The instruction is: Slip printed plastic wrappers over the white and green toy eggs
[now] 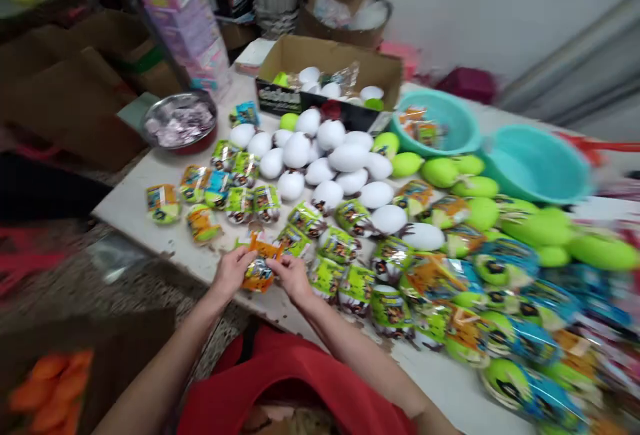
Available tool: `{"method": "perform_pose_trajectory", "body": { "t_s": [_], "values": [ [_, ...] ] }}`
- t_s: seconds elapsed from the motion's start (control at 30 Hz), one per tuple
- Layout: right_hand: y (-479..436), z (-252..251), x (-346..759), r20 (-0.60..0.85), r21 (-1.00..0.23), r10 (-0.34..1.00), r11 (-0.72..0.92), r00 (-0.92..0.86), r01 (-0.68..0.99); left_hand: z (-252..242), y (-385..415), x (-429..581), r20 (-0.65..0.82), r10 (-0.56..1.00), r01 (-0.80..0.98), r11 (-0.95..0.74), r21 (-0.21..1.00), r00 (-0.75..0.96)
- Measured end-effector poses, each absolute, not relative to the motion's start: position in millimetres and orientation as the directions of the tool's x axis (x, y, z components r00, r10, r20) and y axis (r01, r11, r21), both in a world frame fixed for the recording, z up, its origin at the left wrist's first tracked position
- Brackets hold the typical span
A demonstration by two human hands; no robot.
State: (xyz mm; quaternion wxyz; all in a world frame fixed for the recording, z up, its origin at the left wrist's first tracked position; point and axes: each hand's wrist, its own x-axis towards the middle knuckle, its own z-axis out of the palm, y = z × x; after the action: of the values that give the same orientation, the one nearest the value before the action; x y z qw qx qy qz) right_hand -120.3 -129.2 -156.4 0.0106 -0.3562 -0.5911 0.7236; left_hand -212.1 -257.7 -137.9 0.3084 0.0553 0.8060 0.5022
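Note:
Near the table's front edge, my left hand (233, 272) and my right hand (293, 276) pinch an orange packet (259, 276) between them, one on each side. Wrapped green packets (326, 277) lie just right of my right hand. Beyond my left hand are an orange packet (203, 223) and more green and blue ones. White eggs (297, 150) are grouped in the middle of the table, with green eggs (440, 172) to their right. Many orange, blue and green packets (507, 258) cover the right side, somewhat blurred.
A metal bowl (181, 121) of shiny pink packets stands at the back left. Behind the eggs is an open cardboard box (340, 55). Two turquoise basins (537, 163) sit at the back right. Stacked pink boxes (187, 21) rise behind the bowl. Orange items (50, 388) lie lower left.

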Motion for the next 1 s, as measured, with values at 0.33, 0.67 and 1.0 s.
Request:
{"method": "perform_pose_trajectory", "body": {
  "t_s": [0.33, 0.67, 1.0],
  "values": [
    [-49, -127, -79, -0.316, -0.915, 0.783, -0.102, -0.536, 0.390, -123, -139, -189, -0.230, 0.618, 0.206, 0.551, 0.809, -0.752],
    [58, -78, -4, -0.073, -0.796, 0.909, 0.194, -0.409, 0.573, -82, -57, -169, -0.324, 0.864, -0.210, 0.260, 0.943, -0.386],
    [134, -80, 25, 0.005, -0.808, 0.908, 0.250, -0.418, 0.534, -70, 40, -138, -0.366, 0.924, -0.710, 0.182, 0.680, -0.114]
  ]
}}
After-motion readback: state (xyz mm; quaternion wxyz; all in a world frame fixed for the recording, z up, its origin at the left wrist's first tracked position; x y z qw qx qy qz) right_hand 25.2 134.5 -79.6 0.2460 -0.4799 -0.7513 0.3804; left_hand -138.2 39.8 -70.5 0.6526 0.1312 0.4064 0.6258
